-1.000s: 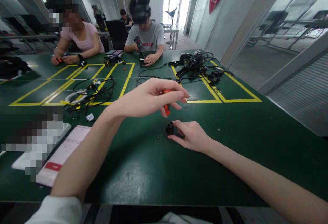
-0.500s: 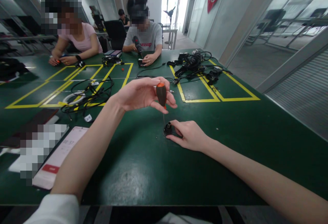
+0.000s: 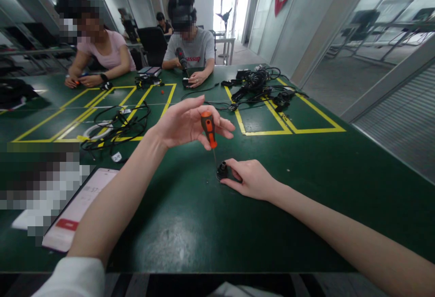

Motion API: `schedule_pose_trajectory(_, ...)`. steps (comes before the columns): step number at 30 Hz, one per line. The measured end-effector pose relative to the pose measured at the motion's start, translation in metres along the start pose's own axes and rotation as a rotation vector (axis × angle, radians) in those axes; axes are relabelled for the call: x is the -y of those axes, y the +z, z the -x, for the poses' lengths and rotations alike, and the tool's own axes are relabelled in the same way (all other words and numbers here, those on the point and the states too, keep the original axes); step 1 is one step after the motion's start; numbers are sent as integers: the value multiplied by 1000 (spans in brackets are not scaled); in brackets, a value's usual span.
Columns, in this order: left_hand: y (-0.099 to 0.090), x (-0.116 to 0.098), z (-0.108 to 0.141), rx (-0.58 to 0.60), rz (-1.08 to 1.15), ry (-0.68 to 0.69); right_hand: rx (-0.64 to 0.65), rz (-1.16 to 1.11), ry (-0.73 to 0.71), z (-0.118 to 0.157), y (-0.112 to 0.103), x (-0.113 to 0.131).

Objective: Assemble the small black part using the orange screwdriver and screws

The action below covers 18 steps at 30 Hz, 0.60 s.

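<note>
My left hand [image 3: 195, 122] has its fingers loosely curled about the orange and dark grey handle of a screwdriver [image 3: 208, 129], with the thumb low beside the handle. The thin shaft points down, and its tip is at a small black round part [image 3: 222, 171] with a short metal tube standing up from it. Whether the tip sits in a screw is too small to tell. My right hand [image 3: 249, 178] pinches the black part between thumb and index finger from the right, keeping it on the green table [image 3: 272, 238].
A phone [image 3: 79, 211] lies at the left by my forearm. Black cables [image 3: 125, 122] lie behind it, and a larger cable heap [image 3: 258, 81] lies far right inside yellow tape. Across the table sit two people, one holding a power screwdriver [image 3: 181, 59].
The screwdriver has turned and its handle leans further left. My left thumb and fingers have opened a little around it. My right hand and the black part stay in place.
</note>
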<state>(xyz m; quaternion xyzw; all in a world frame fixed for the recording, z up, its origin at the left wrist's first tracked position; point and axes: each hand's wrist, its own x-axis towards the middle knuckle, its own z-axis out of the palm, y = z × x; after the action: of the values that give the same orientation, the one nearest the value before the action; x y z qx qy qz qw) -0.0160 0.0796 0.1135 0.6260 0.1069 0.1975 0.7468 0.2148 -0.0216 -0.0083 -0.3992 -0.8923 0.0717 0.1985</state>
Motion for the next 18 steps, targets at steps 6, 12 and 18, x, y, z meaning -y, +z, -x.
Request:
schedule_pose_trajectory(6,2,-1,1,61,84,-27,-10,-9,-11,0,1,0)
schedule_pose_trajectory(12,9,0,2,-35,-53,51,-10,1,-9,0,1,-1)
schedule_pose_trajectory(18,11,-2,0,-39,-5,1,5,-1,2,0,0,0)
